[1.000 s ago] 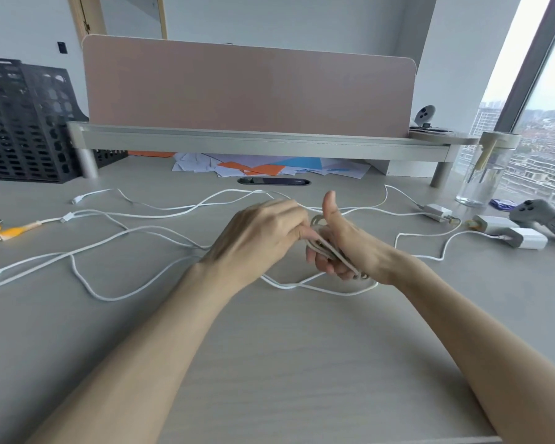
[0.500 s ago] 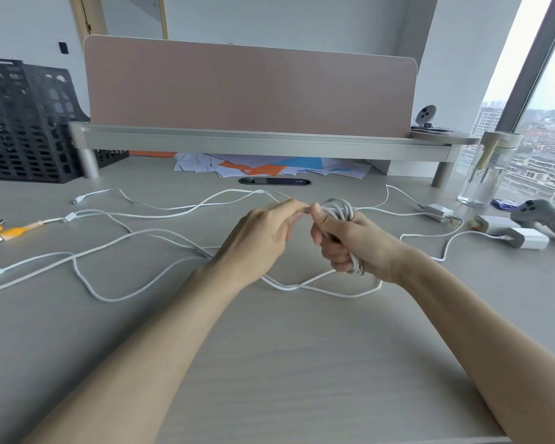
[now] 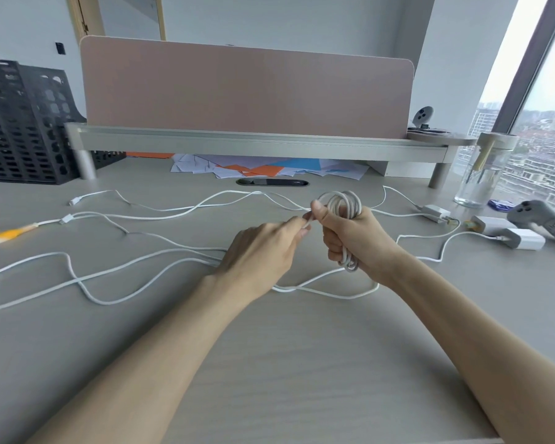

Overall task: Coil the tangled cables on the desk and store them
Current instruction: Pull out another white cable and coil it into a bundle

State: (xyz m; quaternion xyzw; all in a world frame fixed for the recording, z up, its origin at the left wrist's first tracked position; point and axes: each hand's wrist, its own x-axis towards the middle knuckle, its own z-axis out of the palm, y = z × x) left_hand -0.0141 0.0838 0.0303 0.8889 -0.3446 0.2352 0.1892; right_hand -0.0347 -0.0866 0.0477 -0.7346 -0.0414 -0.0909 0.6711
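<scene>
Above the pale wood-grain bench, the right hand curls its fingers round a smooth white coil of round loops, the left hand pinches the coil's free end beside it, and thin white cables sprawl in loose curves behind.

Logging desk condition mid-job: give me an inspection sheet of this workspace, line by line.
Surface: pale wood-grain desk.
Job's things: white coil, partly wound.
Clutter: chargers, grey controller, glass jar, papers under the shelf.
Grips: right hand holds the coil; left hand pinches its strand beside the thumb.
Cables: loose white cables sprawl across the desk; yellow-tipped cable at left.
Surroundings: black file rack, pink divider, window.
</scene>
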